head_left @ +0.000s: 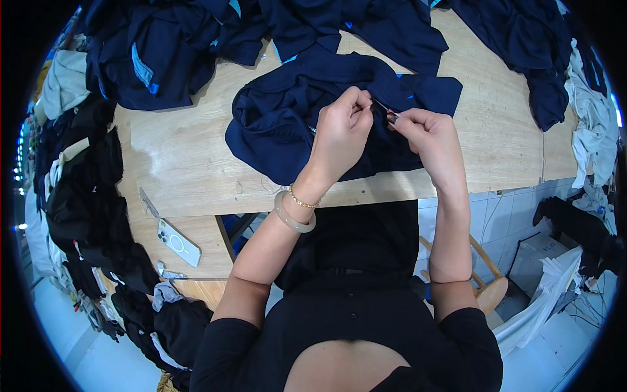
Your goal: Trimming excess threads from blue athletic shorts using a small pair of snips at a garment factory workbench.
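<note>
A dark navy garment [281, 124] lies crumpled on the wooden table [183, 157] in front of me. My left hand [343, 127] pinches a fold of its fabric between thumb and fingers; a pale bangle and a thin gold bracelet sit on that wrist. My right hand [424, 134] grips a small metal tool [386, 112], its thin tip touching the fabric right beside my left fingertips. The two hands are almost touching above the garment's right half.
More navy garments [157, 52] with light-blue trim are heaped along the table's far edge and right end [542, 59]. Black clothes [85, 196] pile at the left. A white phone [177, 243] lies near the front edge. A wooden stool [486, 287] stands below right.
</note>
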A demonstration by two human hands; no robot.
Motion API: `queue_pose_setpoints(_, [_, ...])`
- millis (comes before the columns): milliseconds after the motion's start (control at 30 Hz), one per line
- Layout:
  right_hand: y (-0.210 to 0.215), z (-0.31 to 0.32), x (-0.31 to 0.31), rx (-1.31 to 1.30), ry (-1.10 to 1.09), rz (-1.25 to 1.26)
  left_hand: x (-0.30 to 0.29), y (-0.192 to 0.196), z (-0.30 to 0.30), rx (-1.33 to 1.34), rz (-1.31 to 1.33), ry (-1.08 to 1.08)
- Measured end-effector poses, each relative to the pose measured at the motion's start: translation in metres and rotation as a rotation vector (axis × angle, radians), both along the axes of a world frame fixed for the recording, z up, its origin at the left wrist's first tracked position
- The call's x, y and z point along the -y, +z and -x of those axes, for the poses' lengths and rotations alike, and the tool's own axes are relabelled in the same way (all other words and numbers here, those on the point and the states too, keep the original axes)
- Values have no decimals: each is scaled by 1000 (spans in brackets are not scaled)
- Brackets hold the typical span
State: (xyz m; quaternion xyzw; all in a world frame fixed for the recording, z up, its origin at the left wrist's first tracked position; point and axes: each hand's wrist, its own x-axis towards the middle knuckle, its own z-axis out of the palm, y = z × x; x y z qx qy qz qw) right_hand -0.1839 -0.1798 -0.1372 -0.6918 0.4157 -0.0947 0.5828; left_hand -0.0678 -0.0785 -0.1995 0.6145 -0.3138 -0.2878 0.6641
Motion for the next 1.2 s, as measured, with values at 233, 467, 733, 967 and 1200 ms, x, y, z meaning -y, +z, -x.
queue_pose_setpoints(233, [-5,-4,0,-10,-4,66,1,-1,0,36,20,2])
queue_pose_setpoints(467, [-4,-3,2,-19,5,66,1,-2,0,51,15,18])
queue_pose_setpoints(733, [-5,-1,3,-4,50,57,1,-6,0,56,19,27])
queue_pose_setpoints(967, [-4,-3,2,-5,11,61,1,-4,0,57,19,16])
queue_pose_setpoints(1200, [-9,-5,1,-15,-5,109,2,-12,0,119,81,51])
